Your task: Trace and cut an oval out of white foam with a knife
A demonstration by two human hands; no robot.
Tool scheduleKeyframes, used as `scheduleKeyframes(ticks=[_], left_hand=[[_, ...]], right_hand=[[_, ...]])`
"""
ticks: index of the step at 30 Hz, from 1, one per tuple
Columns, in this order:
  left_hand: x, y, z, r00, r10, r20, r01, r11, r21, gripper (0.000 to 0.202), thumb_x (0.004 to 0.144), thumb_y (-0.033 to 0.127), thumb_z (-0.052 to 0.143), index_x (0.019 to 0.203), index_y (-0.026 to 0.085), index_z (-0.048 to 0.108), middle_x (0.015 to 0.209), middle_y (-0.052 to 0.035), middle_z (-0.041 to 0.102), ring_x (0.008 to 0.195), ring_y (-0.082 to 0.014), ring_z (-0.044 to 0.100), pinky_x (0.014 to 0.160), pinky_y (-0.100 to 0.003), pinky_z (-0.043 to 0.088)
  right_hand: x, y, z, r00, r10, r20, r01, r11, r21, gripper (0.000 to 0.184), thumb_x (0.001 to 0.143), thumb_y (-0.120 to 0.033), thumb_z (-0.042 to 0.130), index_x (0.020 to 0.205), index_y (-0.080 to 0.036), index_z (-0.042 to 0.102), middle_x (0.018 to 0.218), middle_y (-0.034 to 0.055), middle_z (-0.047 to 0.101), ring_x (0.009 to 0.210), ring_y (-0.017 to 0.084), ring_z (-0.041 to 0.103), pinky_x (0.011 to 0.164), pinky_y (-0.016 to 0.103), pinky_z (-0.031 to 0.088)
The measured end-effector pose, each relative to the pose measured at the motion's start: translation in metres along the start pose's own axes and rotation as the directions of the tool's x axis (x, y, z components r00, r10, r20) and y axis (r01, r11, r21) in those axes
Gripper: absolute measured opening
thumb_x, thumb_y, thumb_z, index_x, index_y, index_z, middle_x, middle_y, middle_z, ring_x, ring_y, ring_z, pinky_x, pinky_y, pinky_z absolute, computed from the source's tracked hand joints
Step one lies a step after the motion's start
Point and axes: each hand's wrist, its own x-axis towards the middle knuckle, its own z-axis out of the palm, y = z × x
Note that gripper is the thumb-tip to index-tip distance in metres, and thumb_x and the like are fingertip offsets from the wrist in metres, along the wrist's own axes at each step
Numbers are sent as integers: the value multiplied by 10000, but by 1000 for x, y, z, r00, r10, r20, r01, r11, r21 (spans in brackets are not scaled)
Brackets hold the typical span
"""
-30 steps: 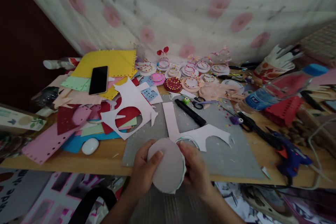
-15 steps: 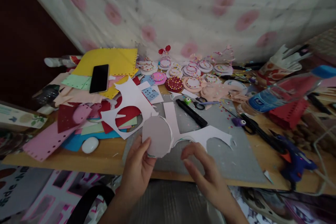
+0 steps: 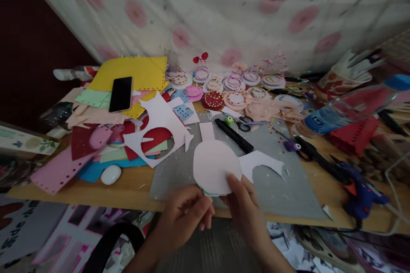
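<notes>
My right hand [image 3: 243, 202] grips a round white disc [image 3: 216, 166] by its lower right edge, thumb on top. A thin greenish line runs along the disc's lower rim. At the lower left rim my left hand [image 3: 188, 211] is closed in a pinch; whatever is between its fingertips is too small to make out. Under and behind the disc lie a grey cutting mat [image 3: 282, 196] and a white offcut [image 3: 262, 160] with curved cut-outs. A black utility knife [image 3: 233, 135] rests just beyond the disc.
To the left, coloured foam sheets are heaped with a phone [image 3: 121, 94] on top and a white oval case [image 3: 111, 175] nearby. Several decorated discs [image 3: 213, 100] line the back. On the right stand a water bottle [image 3: 333, 115] and a blue glue gun [image 3: 361, 192].
The disc has passed from my left hand to my right and shifted right, showing a white face. My left hand now pinches at its lower rim.
</notes>
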Motion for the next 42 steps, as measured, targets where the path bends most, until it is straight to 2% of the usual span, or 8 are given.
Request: scheduleKeyframes(ticks=[5, 9, 15, 19, 25, 31, 37, 42], left_hand=[[-2, 4, 0, 998, 58, -19, -56, 995, 84, 426, 894, 547, 560, 714, 167, 628, 568, -17, 572, 482, -91, 483, 478, -208, 368], [-3, 4, -3, 993, 113, 19, -114, 991, 65, 434, 918, 540, 524, 720, 165, 611, 532, -2, 526, 459, -83, 443, 451, -202, 336], [1, -2, -4, 960, 279, 40, -281, 956, 89, 437, 967, 475, 465, 689, 153, 566, 505, 20, 476, 424, -60, 388, 418, -183, 288], [2, -6, -3, 942, 333, 41, -335, 930, 148, 391, 1001, 397, 420, 740, 153, 580, 555, 18, 494, 470, -61, 410, 460, -179, 322], [7, -7, -7, 942, 325, 89, -332, 939, 93, 390, 969, 464, 464, 810, 147, 627, 639, -19, 579, 499, -77, 457, 477, -189, 374], [4, -6, -12, 946, 323, 36, -317, 892, 324, 321, 956, 365, 522, 724, 156, 595, 577, 11, 542, 485, -64, 441, 452, -163, 324], [5, -7, -15, 847, 527, 71, -498, 741, 450, 349, 966, 296, 489, 644, 166, 529, 515, 31, 505, 474, -66, 456, 499, -194, 326], [9, -5, -16, 793, 603, 86, -566, 676, 473, 369, 978, 311, 450, 653, 172, 553, 503, 17, 513, 443, -81, 454, 485, -216, 343]], right_hand=[[-8, -5, 5, 984, 172, 37, -176, 976, 132, 459, 610, -585, 787, 600, -170, 592, 541, -5, 520, 505, 115, 438, 458, 228, 366], [-12, -12, 11, 948, 221, 228, -272, 935, 226, 476, 678, -565, 735, 511, -153, 565, 445, -7, 468, 421, 92, 401, 418, 220, 303], [-18, -10, 20, 940, 213, 265, -304, 876, 375, 431, 722, -500, 742, 541, -138, 593, 449, -14, 478, 399, 63, 382, 409, 195, 263], [-19, -5, 21, 909, 252, 331, -388, 801, 456, 453, 745, -503, 720, 505, -150, 569, 399, -48, 395, 367, 45, 283, 407, 198, 247], [-21, -3, 22, 943, 174, 284, -281, 872, 400, 515, 789, -548, 677, 483, -159, 533, 442, -22, 421, 460, 84, 390, 470, 217, 284], [-24, 6, 23, 955, 162, 248, -250, 889, 383, 538, 791, -543, 706, 507, -159, 459, 464, -62, 344, 446, 45, 257, 434, 194, 196], [-24, 5, 26, 880, 191, 434, -390, 812, 435, 545, 821, -528, 676, 503, -166, 422, 404, -101, 240, 354, 12, 151, 348, 167, 100], [-22, 7, 24, 761, 209, 614, -568, 672, 476, 532, 842, -522, 658, 524, -183, 400, 372, -116, 230, 305, 11, 134, 310, 154, 127]])
